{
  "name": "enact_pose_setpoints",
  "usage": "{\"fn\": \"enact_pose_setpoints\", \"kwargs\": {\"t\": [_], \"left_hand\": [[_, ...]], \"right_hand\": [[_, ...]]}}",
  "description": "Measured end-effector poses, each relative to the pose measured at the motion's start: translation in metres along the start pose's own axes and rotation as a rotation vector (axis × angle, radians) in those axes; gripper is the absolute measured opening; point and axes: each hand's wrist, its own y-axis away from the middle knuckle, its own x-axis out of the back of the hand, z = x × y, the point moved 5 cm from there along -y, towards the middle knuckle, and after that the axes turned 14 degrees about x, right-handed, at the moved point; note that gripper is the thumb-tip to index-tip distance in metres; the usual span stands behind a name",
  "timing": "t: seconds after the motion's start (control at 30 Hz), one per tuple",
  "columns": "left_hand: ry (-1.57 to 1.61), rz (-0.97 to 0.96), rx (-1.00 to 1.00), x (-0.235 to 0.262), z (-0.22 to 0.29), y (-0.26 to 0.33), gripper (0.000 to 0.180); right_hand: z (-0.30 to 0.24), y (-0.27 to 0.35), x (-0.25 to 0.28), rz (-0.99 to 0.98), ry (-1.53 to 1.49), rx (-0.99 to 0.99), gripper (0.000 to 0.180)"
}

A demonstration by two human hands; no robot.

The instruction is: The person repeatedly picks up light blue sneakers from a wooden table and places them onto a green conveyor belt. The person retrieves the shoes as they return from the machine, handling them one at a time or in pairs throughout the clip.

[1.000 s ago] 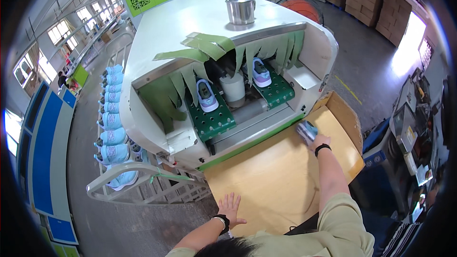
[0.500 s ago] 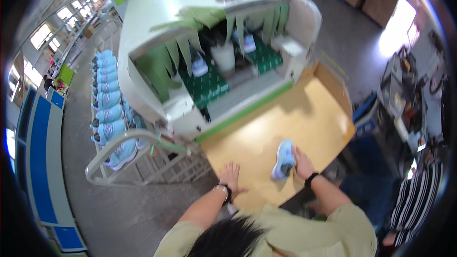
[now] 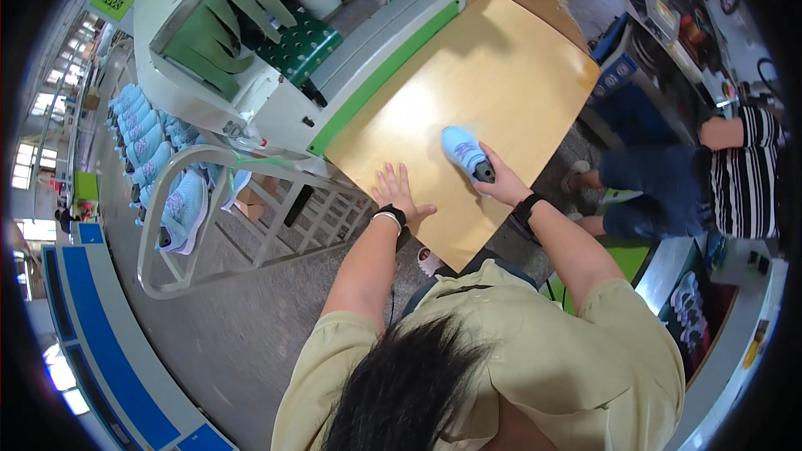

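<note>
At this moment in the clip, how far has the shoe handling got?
Done: one light blue shoe is off the machine's green belt and lying on the wooden table. In hand: the right hand grips its heel end, while the left hand rests flat on the table edge. Left: many matching shoes sit on the rack beside the machine; their stage cannot be told.

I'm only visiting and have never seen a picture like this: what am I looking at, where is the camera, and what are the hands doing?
The camera sits on a person's head and looks down, so its wide lens bends the edges. The left hand rests flat on a yellowish wooden table. The right hand grips a light blue shoe lying on that table. Behind stands a white machine with green strip curtains and a green dotted belt. To the left, a rack holds more blue shoes. A seated person in stripes is on the right.
</note>
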Motion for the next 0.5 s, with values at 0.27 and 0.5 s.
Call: {"fn": "enact_pose_setpoints", "kwargs": {"t": [0.27, 0.5], "left_hand": [[0.048, 0.072, -0.014, -0.008, -0.005, 0.016, 0.132], [0.016, 0.078, -0.019, -0.006, -0.003, 0.015, 0.131]], "right_hand": [[0.019, 0.093, -0.026, -0.067, 0.633, -0.157, 0.1], [0.029, 0.098, -0.03, -0.197, 0.624, -0.296, 0.103]]}}
